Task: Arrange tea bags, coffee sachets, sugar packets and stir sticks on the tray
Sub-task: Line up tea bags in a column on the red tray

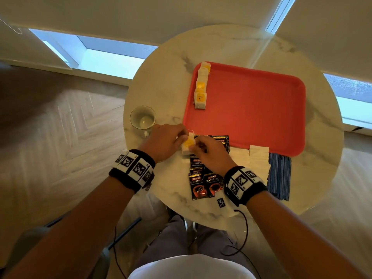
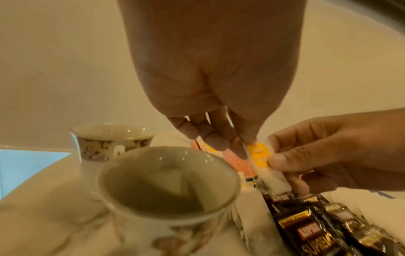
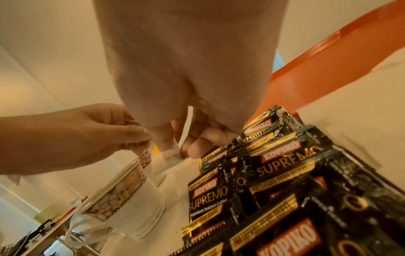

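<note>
**Both hands on one tea bag at the tray's near edge**

We see the left hand (image 1: 165,140) and right hand (image 1: 209,151) pinching one tea bag (image 1: 188,144) between their fingers (image 2: 278,162), just off the red tray's (image 1: 251,109) near-left corner. Four tea bags (image 1: 200,91) line its left edge; the rest lies open. Coffee sachets (image 1: 203,182), sugar packets (image 1: 258,158) and blue stir sticks (image 1: 279,176) crowd the round marble worktop's (image 1: 167,87) near rim. The left wrist view alone shows two cups (image 2: 166,187).

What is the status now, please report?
Left hand and right hand both pinch one tea bag off tray. Tea bag row placed. Nothing in the way.
</note>
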The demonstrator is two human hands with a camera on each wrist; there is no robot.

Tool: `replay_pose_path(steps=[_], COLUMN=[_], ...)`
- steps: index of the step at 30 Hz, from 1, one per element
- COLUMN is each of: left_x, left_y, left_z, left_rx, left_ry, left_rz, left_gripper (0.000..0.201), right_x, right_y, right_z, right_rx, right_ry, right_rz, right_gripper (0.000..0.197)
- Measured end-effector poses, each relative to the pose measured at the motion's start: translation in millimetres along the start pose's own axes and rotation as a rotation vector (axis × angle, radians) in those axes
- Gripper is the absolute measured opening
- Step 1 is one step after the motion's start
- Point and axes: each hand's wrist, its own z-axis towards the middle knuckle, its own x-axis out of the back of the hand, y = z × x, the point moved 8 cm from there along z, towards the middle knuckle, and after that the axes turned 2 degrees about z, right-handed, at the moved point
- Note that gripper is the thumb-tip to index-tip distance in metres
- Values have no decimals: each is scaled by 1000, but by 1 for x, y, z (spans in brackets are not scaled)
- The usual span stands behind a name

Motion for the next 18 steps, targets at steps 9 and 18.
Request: replay_pose_path(steps=[9,18], left_x=[-35,-18], left_y=[-5,-3], left_z=[3,-3], left_rx=[240,191], left_ry=[-76,60], left_rz=[367,61], left_gripper=[25,12], right_x=[21,34], right_y=[20,20], right_z=[-6,-5], right_rx=[-103,-80], right_ry=[74,106], right_rz=[53,41], right_gripper=[12,16])
